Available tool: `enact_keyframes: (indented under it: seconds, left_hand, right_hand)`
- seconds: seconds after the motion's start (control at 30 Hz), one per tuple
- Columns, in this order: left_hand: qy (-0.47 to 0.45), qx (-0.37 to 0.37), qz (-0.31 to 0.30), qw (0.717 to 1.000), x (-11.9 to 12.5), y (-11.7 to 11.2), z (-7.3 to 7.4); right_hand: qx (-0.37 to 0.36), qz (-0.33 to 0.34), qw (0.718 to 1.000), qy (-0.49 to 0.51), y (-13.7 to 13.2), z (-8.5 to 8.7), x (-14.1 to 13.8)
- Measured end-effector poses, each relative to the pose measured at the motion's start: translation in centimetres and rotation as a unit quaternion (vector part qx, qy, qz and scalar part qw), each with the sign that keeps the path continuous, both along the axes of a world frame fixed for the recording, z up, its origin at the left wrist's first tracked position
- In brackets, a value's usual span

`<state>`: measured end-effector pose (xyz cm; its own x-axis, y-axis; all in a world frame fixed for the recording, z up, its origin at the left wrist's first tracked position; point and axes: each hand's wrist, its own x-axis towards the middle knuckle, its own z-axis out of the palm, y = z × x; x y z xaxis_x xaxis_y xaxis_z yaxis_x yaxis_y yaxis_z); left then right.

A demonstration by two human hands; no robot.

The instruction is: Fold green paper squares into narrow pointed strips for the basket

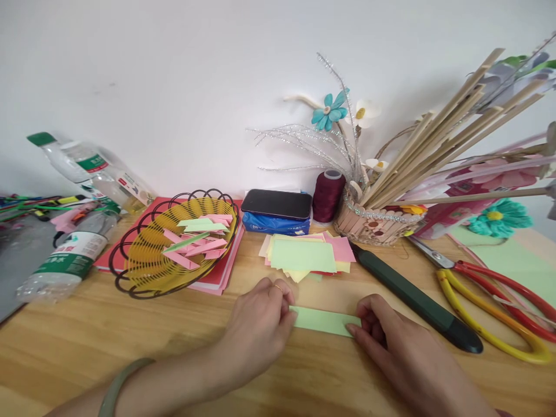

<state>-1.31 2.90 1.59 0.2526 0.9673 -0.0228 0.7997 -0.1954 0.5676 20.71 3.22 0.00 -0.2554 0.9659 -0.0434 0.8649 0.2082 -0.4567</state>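
A light green paper strip point(325, 320) lies flat on the wooden table point(130, 341) near me. My left hand point(260, 327) presses its fingertips on the strip's left end, fingers curled close together, with a ring on one finger. My right hand point(382, 333) pinches the strip's right end. Just behind the strip lies a stack of pastel paper pieces point(306, 255), green on top. A yellow wire basket point(171, 243) at the left holds several folded pink and green strips.
A dark green utility knife point(417, 298) lies to the right, beside red and yellow scissors point(495, 295). A phone point(277, 204), a maroon thread spool point(326, 196) and a stick basket with flowers and wooden sticks point(377, 223) stand behind. Plastic bottles point(65, 260) lie at left.
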Motion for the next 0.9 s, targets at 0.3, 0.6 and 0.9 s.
enact_keyframes:
  seconds: [0.3,0.6,0.9]
  left_hand:
    - [0.020,0.016,-0.015,1.000,-0.1,0.0,0.2]
    - [0.039,-0.001,-0.066,0.997,0.0,0.1,0.1]
    - [0.140,0.081,-0.051,0.986,0.6,0.3,-1.2]
  right_hand:
    - [-0.002,0.011,1.000,0.005,0.1,0.3,0.0]
    - [0.031,0.045,0.998,0.032,0.4,0.5,0.3]
    - [0.299,0.222,0.927,-0.053,-1.2,0.6,-0.3]
